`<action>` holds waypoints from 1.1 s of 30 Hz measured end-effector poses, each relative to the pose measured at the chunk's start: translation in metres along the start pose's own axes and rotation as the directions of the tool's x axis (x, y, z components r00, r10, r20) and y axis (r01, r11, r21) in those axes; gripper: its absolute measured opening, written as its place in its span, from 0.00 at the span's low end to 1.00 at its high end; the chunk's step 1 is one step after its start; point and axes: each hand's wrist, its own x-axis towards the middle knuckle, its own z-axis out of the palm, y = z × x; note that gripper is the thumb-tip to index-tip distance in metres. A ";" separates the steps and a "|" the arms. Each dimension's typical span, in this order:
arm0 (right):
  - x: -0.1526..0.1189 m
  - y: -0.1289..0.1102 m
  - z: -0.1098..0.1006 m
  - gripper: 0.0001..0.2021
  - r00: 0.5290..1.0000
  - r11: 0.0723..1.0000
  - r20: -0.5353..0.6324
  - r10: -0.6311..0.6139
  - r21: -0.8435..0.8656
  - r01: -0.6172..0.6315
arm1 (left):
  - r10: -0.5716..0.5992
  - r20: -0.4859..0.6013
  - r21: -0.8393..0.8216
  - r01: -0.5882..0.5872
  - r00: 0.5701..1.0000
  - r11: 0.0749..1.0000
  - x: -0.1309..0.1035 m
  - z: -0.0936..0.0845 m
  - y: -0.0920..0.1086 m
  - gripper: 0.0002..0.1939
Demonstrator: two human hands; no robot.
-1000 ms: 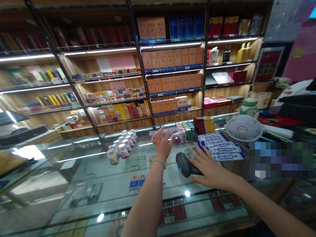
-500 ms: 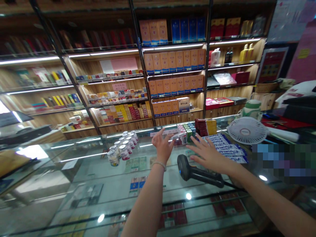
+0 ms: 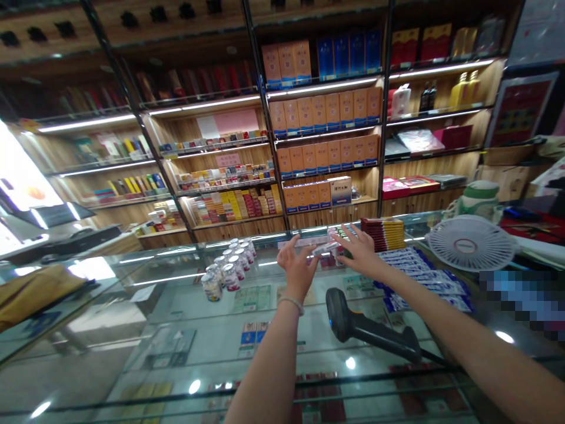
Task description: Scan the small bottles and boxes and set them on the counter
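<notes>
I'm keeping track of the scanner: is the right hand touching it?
Apart. The head view shows glass counter between the right hand and the black scanner.

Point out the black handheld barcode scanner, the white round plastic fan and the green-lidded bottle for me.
Black handheld barcode scanner [image 3: 375,334]: head view, on its handle.
White round plastic fan [image 3: 454,242]: head view, on its grille.
Green-lidded bottle [image 3: 482,189]: head view, on its lid.
</notes>
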 end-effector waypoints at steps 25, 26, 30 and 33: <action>-0.012 -0.008 -0.039 0.19 0.981 0.964 -0.192 0.038 0.264 0.014 | 0.209 0.224 -0.060 -0.200 0.952 0.978 0.004 -0.005 0.036 0.13; -0.012 -0.008 -0.039 0.19 0.981 0.964 -0.191 0.039 0.264 0.014 | 0.209 0.227 -0.063 -0.200 0.951 0.978 0.004 -0.005 0.036 0.12; -0.013 -0.007 -0.036 0.19 0.977 0.964 -0.205 0.059 0.264 -0.003 | 0.190 0.229 -0.069 -0.179 0.955 0.981 0.004 -0.002 0.034 0.11; -0.012 -0.006 -0.032 0.20 0.960 0.960 -0.257 0.112 0.276 -0.038 | 0.178 0.213 -0.077 -0.165 0.961 0.983 0.004 -0.001 0.033 0.10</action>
